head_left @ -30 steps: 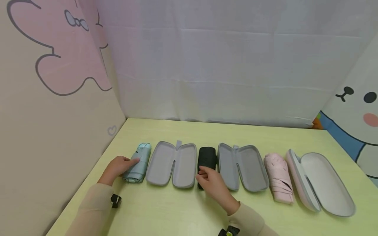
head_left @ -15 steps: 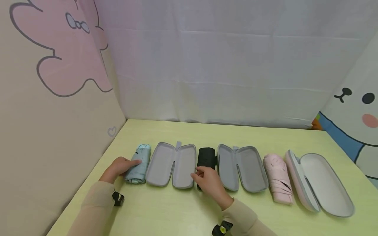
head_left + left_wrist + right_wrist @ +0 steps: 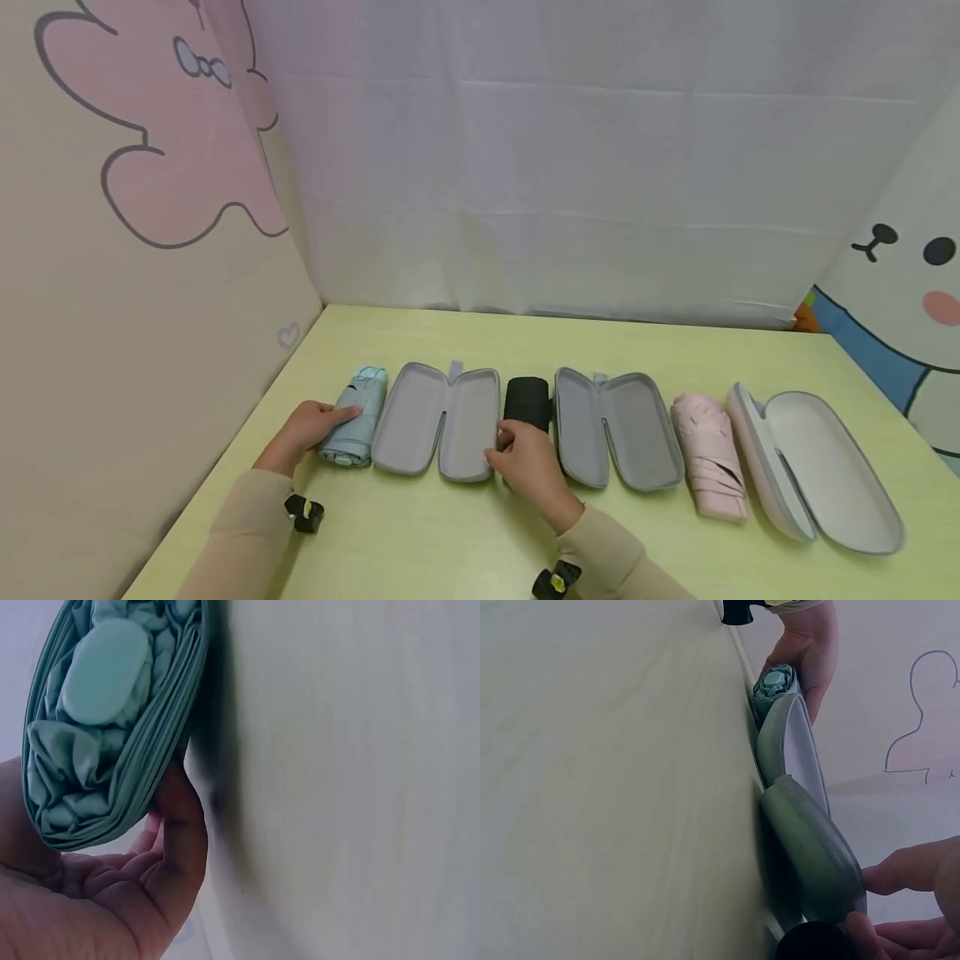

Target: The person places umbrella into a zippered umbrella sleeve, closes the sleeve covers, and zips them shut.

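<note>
Beige sleeves are reaching in over the pale yellow table. Well to the right of the black folded umbrella, the pink clamshell case is lying spread open, and the pink folded umbrella is resting just beside it, on the side towards the black one; the two are probably sitting together because their colours match. At the near end of the black umbrella, the right hand is covering part of it while its thumb and fingers are pinching the rim of the left grey clamshell case, which is lying open just left of the black umbrella. That thin edge is presumably offering the easiest hold on a shallow shell. Just right of the black umbrella, the right grey clamshell case is also lying open, its hollows facing up, seemingly so that they stay reachable. Farther left of the black umbrella, beyond the left grey case, the left hand is grasping the mint-blue folded umbrella, its thumb lying on top and a finger curling underneath, likely keeping the soft roll compact. Behind everything, a white curtain is hanging.
</note>
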Demonstrator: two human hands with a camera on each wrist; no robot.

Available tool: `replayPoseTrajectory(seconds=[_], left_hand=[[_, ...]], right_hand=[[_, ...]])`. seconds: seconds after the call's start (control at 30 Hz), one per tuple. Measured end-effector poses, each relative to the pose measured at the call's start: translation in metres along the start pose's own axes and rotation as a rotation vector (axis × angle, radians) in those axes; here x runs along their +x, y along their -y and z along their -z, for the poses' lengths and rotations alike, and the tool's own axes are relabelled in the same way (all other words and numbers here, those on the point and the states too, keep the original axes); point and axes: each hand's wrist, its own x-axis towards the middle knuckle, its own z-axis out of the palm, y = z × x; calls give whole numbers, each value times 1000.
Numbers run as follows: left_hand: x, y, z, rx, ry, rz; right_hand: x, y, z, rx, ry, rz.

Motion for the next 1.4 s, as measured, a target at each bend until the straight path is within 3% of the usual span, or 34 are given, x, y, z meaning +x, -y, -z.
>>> replayPoseTrajectory(seconds=[0.37, 0.6, 0.93, 1.13, 1.4], left_hand=[[-4, -1, 5, -128, -33, -24], [-13, -20, 4, -156, -32, -51], [-20, -42, -11, -133, -15, -91], [-21, -51, -22, -75, -33, -111], [-24, -58, -39, 154, -105, -205]], right_hand=[[3, -3, -1, 5, -9, -42], [3, -5, -1, 10, -22, -42], [3, -7, -3, 23, -16, -41], [3, -6, -3, 14, -16, -44], [2, -6, -3, 5, -21, -37]])
